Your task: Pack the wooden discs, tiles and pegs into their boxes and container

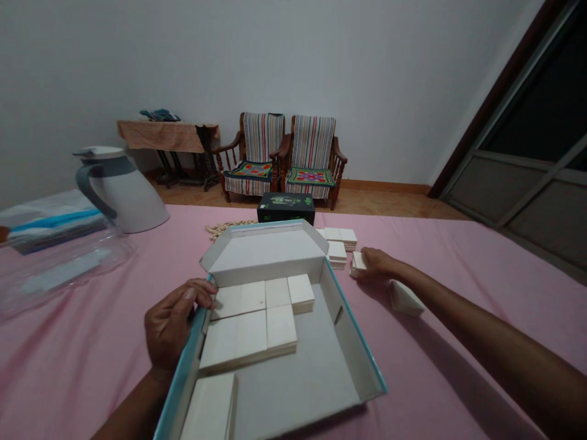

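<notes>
**White blocks in an open box, both hands beside them**
Cream-white rectangular blocks [247,333] lay inside an open white cardboard box with teal edges [353,342]. The left hand [172,321] curled over the box's left rim, fingers [192,292] against the nearest block; its grip could not be determined. The right hand [375,264] held a small white block [359,261] in a narrow grip, partly hiding it, just beside stacked white blocks [337,247] on a pink bedsheet [463,293]. The frame cut off the box's near end.
</notes>
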The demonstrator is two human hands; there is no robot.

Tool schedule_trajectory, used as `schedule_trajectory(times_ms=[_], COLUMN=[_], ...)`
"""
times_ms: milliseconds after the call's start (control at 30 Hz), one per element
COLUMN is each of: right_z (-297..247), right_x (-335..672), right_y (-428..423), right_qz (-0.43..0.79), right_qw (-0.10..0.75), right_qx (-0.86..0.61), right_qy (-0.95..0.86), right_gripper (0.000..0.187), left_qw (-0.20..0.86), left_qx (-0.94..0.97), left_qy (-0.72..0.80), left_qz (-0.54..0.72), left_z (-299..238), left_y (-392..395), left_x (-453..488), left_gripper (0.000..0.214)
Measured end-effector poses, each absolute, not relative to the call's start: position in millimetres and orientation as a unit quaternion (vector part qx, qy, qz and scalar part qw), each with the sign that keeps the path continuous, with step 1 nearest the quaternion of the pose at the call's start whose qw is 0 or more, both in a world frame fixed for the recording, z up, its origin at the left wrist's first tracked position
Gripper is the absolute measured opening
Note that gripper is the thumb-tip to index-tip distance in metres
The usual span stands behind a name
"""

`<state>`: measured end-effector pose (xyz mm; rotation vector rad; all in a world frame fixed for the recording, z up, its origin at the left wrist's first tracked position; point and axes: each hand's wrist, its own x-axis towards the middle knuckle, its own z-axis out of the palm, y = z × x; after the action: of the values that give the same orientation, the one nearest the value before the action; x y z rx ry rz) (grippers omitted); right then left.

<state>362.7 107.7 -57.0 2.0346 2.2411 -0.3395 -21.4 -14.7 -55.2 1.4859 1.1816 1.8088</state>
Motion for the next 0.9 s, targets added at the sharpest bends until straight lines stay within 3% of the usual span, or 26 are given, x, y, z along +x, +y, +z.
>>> schedule_trajectory(times_ms=[133, 333, 467, 733, 900], right_z=[-19.5, 52.2, 47.2, -1.6, -15.5], right_x=[359.5, 305.4, 265.3, 231.0, 221.9], right_y=[83.5, 14.3, -26.8, -32.4, -26.0], right_qz=[-0.120, -0.181, -0.168, -0.045, -0.027], right_qw=[0.003, -0.099, -0.064, 0.113, 0.122], right_qx=[0.662, 0.507, 0.428, 0.412, 0.426], right_qy=[0.740, 0.837, 0.886, 0.903, 0.896], right_gripper=[0.043, 0.033, 0.038, 0.053, 0.050], left_qw=[0.248, 0.247, 0.239, 0.224, 0.227], left_qx=[0.554, 0.554, 0.550, 0.563, 0.569], left_qy=[0.437, 0.437, 0.449, 0.453, 0.444], left_qz=[0.664, 0.664, 0.663, 0.653, 0.654], left_z=[-54.9, -54.4, -53.1, -53.0, -54.7], left_y=[-14.3, -15.5, -17.5, -16.9, -17.1], left_x=[-20.6, -18.8, -17.9, -18.3, -19.8], left_gripper=[0.031, 0.030, 0.030, 0.032, 0.032])
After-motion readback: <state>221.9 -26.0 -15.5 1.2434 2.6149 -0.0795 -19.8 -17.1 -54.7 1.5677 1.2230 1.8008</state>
